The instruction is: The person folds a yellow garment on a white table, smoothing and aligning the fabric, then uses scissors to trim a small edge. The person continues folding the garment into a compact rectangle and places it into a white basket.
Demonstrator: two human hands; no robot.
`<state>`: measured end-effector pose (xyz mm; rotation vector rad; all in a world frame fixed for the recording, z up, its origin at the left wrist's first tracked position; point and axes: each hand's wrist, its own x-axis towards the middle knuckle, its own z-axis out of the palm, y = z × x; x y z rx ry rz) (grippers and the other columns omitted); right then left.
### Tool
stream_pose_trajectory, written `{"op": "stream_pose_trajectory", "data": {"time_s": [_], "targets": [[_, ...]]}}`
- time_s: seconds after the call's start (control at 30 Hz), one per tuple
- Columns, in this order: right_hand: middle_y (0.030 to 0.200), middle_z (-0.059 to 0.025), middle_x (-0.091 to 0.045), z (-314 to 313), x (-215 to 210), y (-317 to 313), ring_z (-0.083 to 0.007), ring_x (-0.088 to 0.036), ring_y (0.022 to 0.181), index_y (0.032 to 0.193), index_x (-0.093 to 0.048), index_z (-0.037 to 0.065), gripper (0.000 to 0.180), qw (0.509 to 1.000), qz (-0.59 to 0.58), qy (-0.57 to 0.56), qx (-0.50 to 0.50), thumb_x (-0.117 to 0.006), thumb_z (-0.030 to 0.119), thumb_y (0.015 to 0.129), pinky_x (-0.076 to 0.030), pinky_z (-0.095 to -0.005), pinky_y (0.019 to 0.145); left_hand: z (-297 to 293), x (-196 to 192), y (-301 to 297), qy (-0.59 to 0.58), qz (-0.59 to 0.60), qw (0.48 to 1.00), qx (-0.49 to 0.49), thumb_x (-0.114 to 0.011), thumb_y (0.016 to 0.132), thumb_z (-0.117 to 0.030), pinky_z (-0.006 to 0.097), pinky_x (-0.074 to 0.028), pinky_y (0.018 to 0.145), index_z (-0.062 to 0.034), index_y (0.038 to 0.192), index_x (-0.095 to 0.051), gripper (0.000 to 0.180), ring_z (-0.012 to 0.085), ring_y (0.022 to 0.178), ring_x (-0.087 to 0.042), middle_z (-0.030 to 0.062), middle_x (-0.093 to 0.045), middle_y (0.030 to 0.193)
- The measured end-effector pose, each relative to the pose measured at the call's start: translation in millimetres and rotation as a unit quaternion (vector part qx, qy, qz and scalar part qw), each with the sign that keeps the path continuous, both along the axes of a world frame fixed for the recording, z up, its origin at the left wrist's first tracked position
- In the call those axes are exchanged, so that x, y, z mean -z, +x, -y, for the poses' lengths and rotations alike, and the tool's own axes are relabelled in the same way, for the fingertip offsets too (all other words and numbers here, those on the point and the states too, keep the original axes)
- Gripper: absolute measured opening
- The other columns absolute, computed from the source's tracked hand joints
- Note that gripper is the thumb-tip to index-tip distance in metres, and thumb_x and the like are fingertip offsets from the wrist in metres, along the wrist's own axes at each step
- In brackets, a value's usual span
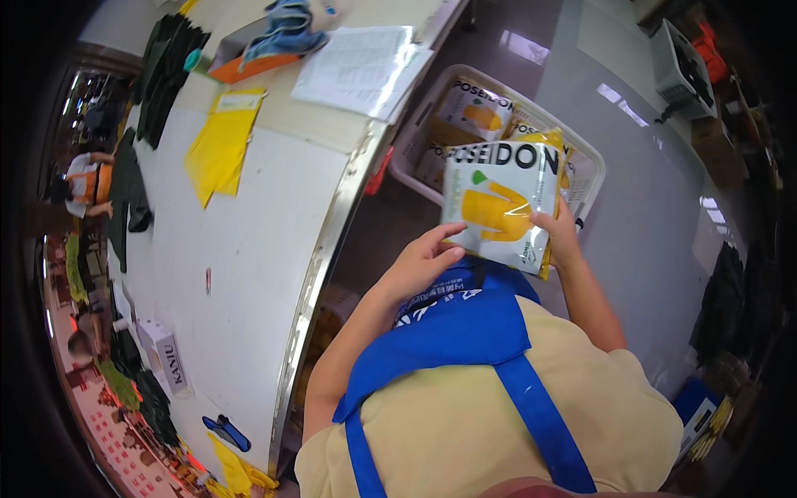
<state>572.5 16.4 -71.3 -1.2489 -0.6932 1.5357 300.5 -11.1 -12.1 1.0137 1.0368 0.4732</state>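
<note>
A flat plastic-wrapped package [498,199] is held up in front of my apron, its glossy white face toward me. On it are large dark lettering and a picture of a yellow long-sleeved garment; yellow shows along its right edge. My right hand [561,236] grips that right edge, thumb on the front and the other fingers hidden behind. At the lower left corner my left hand [425,259] has its fingertips on the package, thumb and forefinger at the edge. Beyond the package, a pale plastic basket [594,166] on the floor holds several similar packages [475,109].
To my left runs a long white table [241,307] with a metal edge. On it lie a yellow flat piece [224,149], paper sheets [357,70], a white box [163,353] and dark folded cloth [166,75]. A grey crate [681,70] stands far right. Another person [87,184] is beyond the table.
</note>
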Motion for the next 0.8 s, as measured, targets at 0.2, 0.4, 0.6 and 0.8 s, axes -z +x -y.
{"op": "stream_pose_trajectory", "data": {"time_s": [0.2,0.4,0.6,0.8], "targets": [[0.116,-0.0174,-0.056,-65,108,141,-0.0255,-0.060,0.099,0.133,-0.035,0.001,0.066,0.992,0.042,-0.095,0.069,-0.066,0.010,0.076,-0.050,-0.0344,0.084,-14,38,20,-0.056,-0.009,0.992,-0.116,-0.055,0.091,-0.013,0.027,-0.042,0.092,-0.0062,0.132,-0.045,0.042,0.0161,0.111,-0.050,0.0074,-0.049,0.129],[0.127,-0.0238,-0.052,-94,206,217,-0.0326,-0.055,0.113,0.143,-0.024,0.002,0.089,0.859,0.484,-0.161,-0.043,-0.074,0.030,0.075,-0.043,-0.0372,0.095,7,80,2,-0.064,-0.120,0.966,-0.220,-0.054,0.093,-0.014,0.026,-0.045,0.087,-0.0071,0.131,-0.046,0.040,0.0140,0.104,-0.054,0.0058,-0.052,0.124],[0.117,-0.0195,-0.059,-96,217,158,-0.0265,-0.058,0.105,0.138,-0.035,0.000,0.076,0.862,0.450,-0.160,-0.167,-0.071,0.029,0.077,-0.046,-0.0353,0.088,71,108,-19,-0.160,-0.135,0.924,-0.320,-0.055,0.091,-0.014,0.026,-0.044,0.085,-0.0069,0.129,-0.049,0.039,0.0145,0.105,-0.053,0.0078,-0.055,0.123],[0.098,-0.0227,-0.063,-76,259,91,-0.0364,-0.061,0.091,0.109,-0.060,-0.001,0.047,0.784,0.509,0.028,-0.356,-0.067,0.033,0.078,-0.048,-0.0419,0.079,161,137,-32,-0.047,-0.241,0.903,-0.353,-0.062,0.086,-0.020,0.031,-0.048,0.085,-0.0038,0.119,-0.055,0.038,0.0211,0.098,-0.061,0.0127,-0.064,0.108]]}}
